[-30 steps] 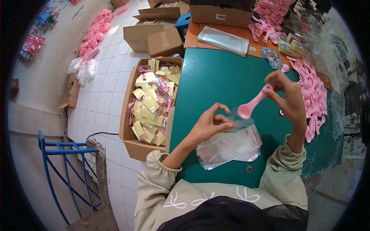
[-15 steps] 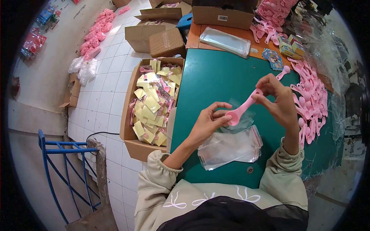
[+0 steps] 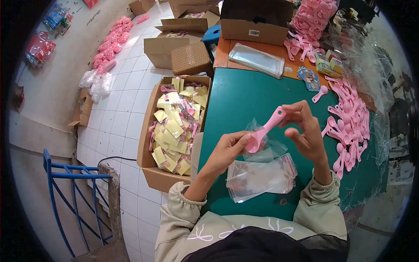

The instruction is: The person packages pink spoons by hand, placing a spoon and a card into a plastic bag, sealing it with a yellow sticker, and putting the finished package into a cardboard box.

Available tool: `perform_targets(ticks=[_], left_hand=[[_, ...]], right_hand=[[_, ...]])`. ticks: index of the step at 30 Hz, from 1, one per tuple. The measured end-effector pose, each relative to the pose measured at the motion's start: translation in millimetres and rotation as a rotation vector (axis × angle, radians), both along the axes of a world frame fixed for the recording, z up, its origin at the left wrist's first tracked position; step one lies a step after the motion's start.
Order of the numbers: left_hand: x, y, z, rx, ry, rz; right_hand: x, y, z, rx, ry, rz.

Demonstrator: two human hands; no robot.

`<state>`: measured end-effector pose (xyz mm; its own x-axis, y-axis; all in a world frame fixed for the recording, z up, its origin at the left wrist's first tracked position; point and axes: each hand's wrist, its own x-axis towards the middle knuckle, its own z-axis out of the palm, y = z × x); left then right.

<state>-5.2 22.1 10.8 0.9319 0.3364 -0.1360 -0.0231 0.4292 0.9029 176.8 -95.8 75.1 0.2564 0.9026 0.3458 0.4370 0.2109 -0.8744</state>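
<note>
Left of the stack of clear bags, a cardboard carton is holding yellow-and-pink packets. Just beyond the stack's left end, the left hand is pinching a pink plastic spoon by its bowl. Beyond the stack's right end, the right hand is spreading thumb from fingers beside the handle, contact unclear. Right of the stack, pink spoons are lying heaped.

Right there you have 1 white barcode label, on the cardboard box beyond the green table: tiny print, and you can't make out a word or digit!
</note>
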Motion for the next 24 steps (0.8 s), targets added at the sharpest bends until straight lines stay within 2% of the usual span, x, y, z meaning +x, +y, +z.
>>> perform_targets(ticks=[6,9,12,13,16,17,19,20,22,24], left_hand=[[-3.7,7.3,3.3,-0.061,-0.015,0.050],[-5.6,12.6,0.5,-0.017,-0.070,0.003],[-5.2,16.0,-8.4,-0.002,-0.047,0.003],[-4.8,15.2,-6.3,-0.010,-0.052,0.017],[-6.2,13.2,3.8,-0.026,-0.076,0.067],[-6.1,12.4,4.7,-0.031,-0.097,0.091],[-6.2,10.9,5.1,-0.030,-0.144,0.124],[-7.2,10.9,5.4,-0.021,-0.170,0.134],[-8.3,12.4,6.1,-0.014,-0.198,0.127],[-8.9,13.1,5.3,-0.025,-0.196,0.093]], right_hand=[[0.9,8.2,-6.1,0.056,-0.034,0.111],[10.0,12.9,3.9,-0.092,-0.180,0.285],[7.2,20.9,-1.7,-0.056,-0.459,0.508],[3.1,23.0,-2.1,-0.119,-0.454,0.587],[29.5,31.6,-2.5,-0.112,-0.213,0.597],[50.8,35.9,0.4,-0.063,-0.166,0.484],[106.2,35.6,-13.3,-0.200,-0.239,-0.070],[144.3,34.0,-36.2,-0.201,-0.429,-0.374],[207.7,22.5,-86.4,-0.382,-0.690,-0.818],[244.0,10.5,-135.7,-0.367,-0.828,-0.936]])
